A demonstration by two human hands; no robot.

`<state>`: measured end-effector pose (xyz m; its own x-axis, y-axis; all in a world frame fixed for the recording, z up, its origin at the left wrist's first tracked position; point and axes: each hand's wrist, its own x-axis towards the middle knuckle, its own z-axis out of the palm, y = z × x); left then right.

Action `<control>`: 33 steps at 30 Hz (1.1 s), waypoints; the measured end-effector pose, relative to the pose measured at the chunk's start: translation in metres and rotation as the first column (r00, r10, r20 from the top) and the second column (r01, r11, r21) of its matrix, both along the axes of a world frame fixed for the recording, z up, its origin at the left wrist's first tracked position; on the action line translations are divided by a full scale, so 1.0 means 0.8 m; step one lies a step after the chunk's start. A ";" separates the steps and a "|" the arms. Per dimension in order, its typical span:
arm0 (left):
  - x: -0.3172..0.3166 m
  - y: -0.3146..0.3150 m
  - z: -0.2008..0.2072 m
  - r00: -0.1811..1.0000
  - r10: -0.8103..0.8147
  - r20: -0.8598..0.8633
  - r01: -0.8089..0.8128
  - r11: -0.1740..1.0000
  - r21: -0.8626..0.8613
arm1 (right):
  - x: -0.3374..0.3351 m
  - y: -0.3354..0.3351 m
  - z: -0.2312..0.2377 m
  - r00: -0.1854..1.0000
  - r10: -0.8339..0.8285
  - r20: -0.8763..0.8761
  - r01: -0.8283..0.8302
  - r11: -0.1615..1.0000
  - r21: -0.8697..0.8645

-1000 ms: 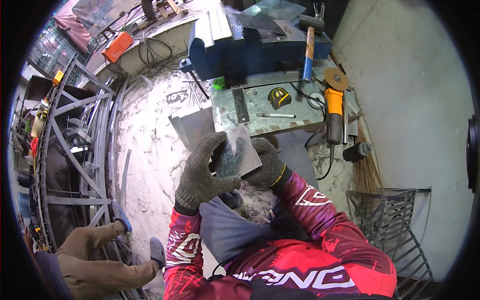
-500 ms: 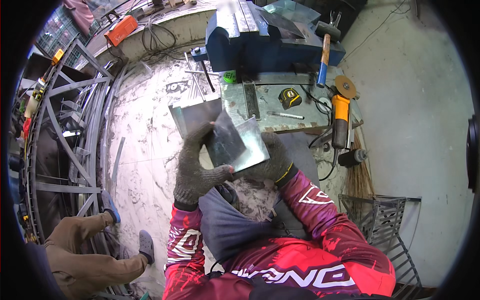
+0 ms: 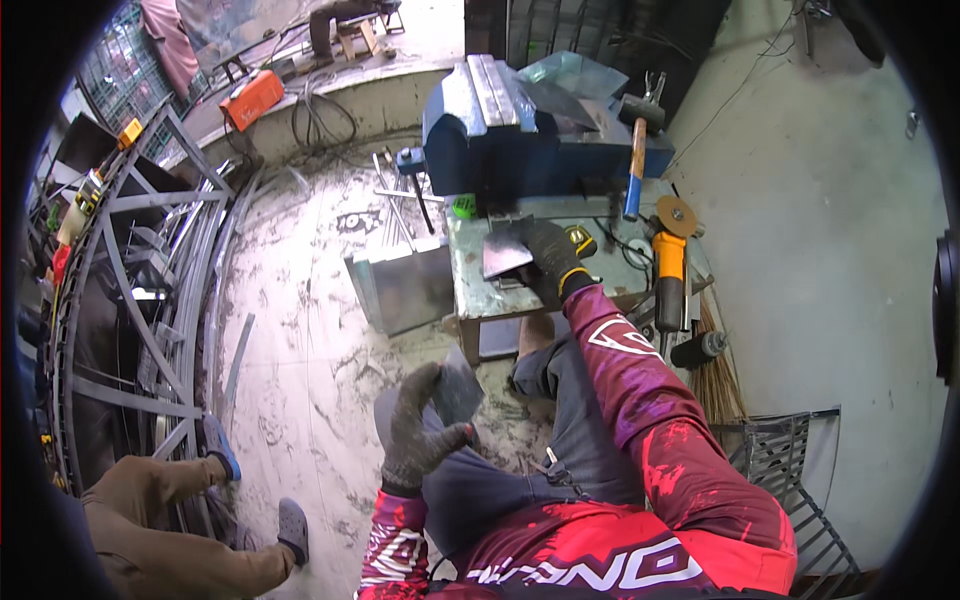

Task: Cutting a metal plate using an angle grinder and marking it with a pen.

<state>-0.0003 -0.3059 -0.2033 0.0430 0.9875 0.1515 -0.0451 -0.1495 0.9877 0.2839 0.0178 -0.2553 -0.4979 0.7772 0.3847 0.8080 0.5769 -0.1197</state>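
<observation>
My left hand, in a dark knit glove, is low over my lap and grips a grey sheet-metal piece between thumb and fingers. Reaching forward, my gloved right hand holds a shiny sheet-metal plate over the metal-topped bench. Whether that plate touches the bench top is hard to tell. A yellow-and-black tape measure lies just beyond the right hand, which partly covers it. Larger bent sheet-metal panels stand on the floor left of the bench.
A blue vise stands at the back, with a hammer on it. An orange angle grinder is at the bench's right end, beside a broom. Metal frames line the left; another person's legs are lower left.
My hands have separated. The right hand has moved forward to the bench with one plate, while the left has drawn back and lower with the other piece. The view has tilted up slightly.
</observation>
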 end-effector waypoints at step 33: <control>-0.001 -0.011 0.083 0.919 0.115 -0.378 -0.058 0.985 0.160 | -0.046 0.018 0.241 -0.243 -0.461 -0.853 -0.343 0.864 -0.369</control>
